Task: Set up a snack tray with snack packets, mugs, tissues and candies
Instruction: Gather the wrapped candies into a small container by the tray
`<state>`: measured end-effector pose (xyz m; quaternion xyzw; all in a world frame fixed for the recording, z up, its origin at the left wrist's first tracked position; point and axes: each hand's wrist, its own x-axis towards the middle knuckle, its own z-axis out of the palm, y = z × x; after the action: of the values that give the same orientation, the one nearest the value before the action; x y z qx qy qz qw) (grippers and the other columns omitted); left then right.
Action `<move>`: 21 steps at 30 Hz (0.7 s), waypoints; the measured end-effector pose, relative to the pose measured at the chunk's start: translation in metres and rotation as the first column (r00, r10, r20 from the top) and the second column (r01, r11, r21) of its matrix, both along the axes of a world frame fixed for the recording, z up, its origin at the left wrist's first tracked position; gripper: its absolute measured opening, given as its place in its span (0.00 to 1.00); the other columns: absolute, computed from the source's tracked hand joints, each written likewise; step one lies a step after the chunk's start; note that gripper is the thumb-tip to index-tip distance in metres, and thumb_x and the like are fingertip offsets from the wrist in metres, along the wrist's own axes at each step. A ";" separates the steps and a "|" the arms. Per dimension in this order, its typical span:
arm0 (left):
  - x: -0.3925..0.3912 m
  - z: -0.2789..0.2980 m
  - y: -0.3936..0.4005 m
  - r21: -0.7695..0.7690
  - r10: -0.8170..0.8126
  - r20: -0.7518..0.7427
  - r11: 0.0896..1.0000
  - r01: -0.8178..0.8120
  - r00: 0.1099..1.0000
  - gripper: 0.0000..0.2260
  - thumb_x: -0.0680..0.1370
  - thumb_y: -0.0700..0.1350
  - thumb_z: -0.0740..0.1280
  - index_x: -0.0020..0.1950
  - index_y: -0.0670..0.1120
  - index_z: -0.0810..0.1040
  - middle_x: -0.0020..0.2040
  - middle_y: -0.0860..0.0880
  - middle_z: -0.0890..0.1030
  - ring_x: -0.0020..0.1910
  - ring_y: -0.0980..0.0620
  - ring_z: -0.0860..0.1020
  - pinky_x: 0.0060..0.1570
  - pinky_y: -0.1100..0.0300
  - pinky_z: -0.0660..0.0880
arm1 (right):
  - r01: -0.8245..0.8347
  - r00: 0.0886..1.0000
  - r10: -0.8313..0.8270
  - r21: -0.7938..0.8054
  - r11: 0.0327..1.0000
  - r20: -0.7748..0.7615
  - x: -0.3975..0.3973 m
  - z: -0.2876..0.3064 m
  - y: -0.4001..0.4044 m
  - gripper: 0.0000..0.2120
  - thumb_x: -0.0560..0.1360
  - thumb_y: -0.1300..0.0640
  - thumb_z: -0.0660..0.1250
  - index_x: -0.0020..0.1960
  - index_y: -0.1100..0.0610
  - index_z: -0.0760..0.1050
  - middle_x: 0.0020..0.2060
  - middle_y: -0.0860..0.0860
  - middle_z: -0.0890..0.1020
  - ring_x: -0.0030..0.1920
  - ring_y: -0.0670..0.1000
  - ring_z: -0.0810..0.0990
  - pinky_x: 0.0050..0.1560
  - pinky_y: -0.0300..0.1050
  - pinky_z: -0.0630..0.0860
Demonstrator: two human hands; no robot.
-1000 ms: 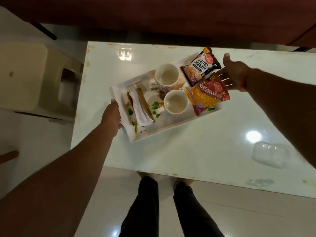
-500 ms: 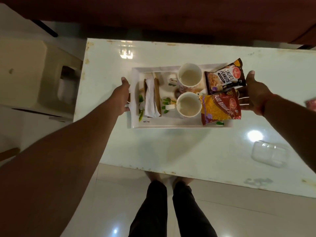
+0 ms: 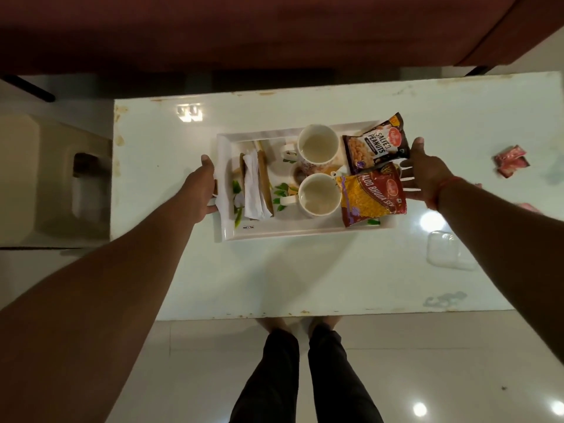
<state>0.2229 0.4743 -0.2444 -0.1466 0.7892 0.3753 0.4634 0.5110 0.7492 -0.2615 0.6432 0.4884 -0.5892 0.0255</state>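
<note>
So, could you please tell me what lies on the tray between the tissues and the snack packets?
In the head view, two empty mugs stand between the tissues and the snack packets, on the tray.

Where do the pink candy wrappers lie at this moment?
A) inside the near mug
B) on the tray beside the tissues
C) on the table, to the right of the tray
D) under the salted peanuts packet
C: the pink candy wrappers lie on the bare white table, well right of the tray and beyond the right hand; none shows on the tray itself.
</note>
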 end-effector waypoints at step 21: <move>0.221 0.013 -0.055 -0.386 -0.925 -0.151 0.380 0.840 0.349 0.09 0.79 0.48 0.61 0.41 0.50 0.75 0.43 0.50 0.80 0.46 0.46 0.79 0.44 0.55 0.73 | -0.639 0.769 0.383 0.598 0.484 0.512 0.181 0.013 -0.060 0.10 0.77 0.54 0.64 0.56 0.57 0.76 0.49 0.54 0.78 0.50 0.56 0.77 0.50 0.50 0.77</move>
<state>0.4439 0.4191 -0.2313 0.3186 0.8470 -0.0172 0.4252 0.6924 0.6892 -0.2481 0.5003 0.8444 -0.1909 0.0131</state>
